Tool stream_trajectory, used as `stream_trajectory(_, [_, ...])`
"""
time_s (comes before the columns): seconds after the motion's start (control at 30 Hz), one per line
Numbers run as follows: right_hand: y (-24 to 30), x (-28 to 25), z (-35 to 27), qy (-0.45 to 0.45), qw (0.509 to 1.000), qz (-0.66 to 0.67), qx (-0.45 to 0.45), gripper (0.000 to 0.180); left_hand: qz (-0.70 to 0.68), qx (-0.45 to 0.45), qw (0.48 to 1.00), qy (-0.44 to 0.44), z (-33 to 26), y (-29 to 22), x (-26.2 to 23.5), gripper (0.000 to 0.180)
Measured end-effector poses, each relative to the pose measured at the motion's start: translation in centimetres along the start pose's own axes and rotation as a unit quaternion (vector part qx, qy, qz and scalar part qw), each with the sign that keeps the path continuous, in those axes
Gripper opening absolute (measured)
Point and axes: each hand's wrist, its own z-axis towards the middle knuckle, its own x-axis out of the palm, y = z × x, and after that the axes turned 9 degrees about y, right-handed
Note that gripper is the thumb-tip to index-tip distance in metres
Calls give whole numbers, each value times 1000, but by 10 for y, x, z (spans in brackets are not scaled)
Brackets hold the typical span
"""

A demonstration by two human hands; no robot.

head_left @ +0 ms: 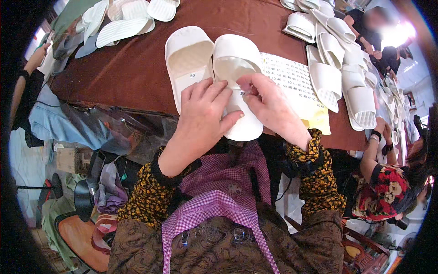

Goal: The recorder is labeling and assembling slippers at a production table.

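Two white slide slippers lie side by side before me at the table's edge. My left hand (203,107) rests palm down with fingers stretched over the heel half of the left slipper (188,45); its thumb reaches onto the right slipper (244,123). Each insole bears a small dark printed size label. My right hand (271,105) is closed, thumb and fingertips pinched together just at the label of the right slipper. What they pinch, if anything, is too small to make out. A sheet of number stickers (285,75) with a yellow lower edge lies beside my right hand, partly under the slipper.
The table has a brown cloth (127,75). More white slippers (125,32) lie at the far left, and a large pile of slippers (326,86) is on the right. People work at both sides, one in a flowered top (388,192) at the right.
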Motion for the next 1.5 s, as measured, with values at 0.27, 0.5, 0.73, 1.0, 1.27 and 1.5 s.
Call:
stream_trajectory(0.27, [0, -2, 0, -22, 995, -79, -62, 27, 1, 2, 1000, -20, 5, -6, 4, 45])
stream_trajectory(0.5, [0, -13, -4, -29, 993, -96, -63, 25, 2, 6, 999, -35, 13, -14, 4, 47])
stream_trajectory(0.73, [-3, -16, -2, -32, 998, -42, -21, 21, 6, 11, 999, -35, 16, -14, 8, 47])
stream_trajectory(1.0, [-13, -19, 4, -50, 990, -122, -57, 19, 2, 5, 999, -32, 24, -17, 11, 48])
stream_trajectory(1.27, [-9, -16, 4, -65, 984, -153, -67, 20, 8, -2, 1000, -29, 22, -16, 10, 48])
stream_trajectory(1.5, [-6, -15, -1, -79, 988, -111, -72, 19, -4, 0, 999, -46, 18, -17, 10, 48])
